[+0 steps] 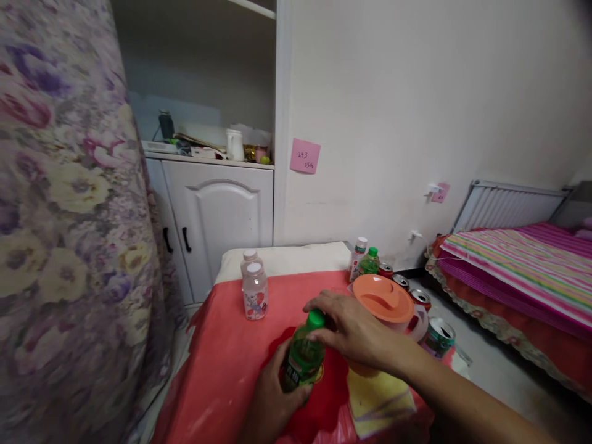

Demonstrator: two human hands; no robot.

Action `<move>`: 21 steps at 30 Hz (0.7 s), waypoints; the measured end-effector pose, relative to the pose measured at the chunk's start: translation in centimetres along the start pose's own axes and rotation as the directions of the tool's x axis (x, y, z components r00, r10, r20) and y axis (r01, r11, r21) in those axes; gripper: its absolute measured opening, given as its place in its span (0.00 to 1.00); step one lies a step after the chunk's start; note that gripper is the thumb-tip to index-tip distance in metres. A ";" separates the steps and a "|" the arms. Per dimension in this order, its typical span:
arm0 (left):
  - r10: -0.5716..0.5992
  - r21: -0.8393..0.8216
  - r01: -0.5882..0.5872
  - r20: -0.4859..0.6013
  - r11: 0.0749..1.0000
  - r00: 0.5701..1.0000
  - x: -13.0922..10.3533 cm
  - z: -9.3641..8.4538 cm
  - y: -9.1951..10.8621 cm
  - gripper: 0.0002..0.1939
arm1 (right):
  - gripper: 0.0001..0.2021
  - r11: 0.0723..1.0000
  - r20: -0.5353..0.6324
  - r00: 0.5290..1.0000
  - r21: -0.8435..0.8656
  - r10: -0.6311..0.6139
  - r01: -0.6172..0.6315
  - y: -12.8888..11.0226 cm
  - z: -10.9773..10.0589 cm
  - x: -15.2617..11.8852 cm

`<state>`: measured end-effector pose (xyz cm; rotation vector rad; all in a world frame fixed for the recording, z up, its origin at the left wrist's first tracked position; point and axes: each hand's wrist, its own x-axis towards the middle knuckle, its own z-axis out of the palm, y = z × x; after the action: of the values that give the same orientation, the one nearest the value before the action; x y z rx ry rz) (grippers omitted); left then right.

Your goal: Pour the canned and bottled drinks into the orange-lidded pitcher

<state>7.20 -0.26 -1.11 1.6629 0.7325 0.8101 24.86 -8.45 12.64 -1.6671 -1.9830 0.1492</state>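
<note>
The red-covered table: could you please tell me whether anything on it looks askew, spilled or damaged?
No spill or damage stands out. Only the yellow cloth, at the near right of the table, looks slightly askew, its layers unevenly lined up.

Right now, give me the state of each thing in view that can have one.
Green bottle: cap on, in the left hand, right hand at the cap.
Front clear bottle: upright, capped.
Bottle behind it: upright, capped.
Orange lid: on its container.
Nearest can: upright, opened.
White-capped bottle: upright, capped.
Wide cabinet door: shut.
</note>
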 end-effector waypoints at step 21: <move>0.037 -0.097 -0.058 -0.201 0.994 0.979 0.5 -0.7 -2.1 0.28 | 0.10 0.950 -0.198 0.980 -0.296 0.036 -0.095 4.8 -10.7 6.1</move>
<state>6.85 0.99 -2.93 1.5266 0.7776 1.0422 33.50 -4.36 21.69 -1.8602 -1.8773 -0.2988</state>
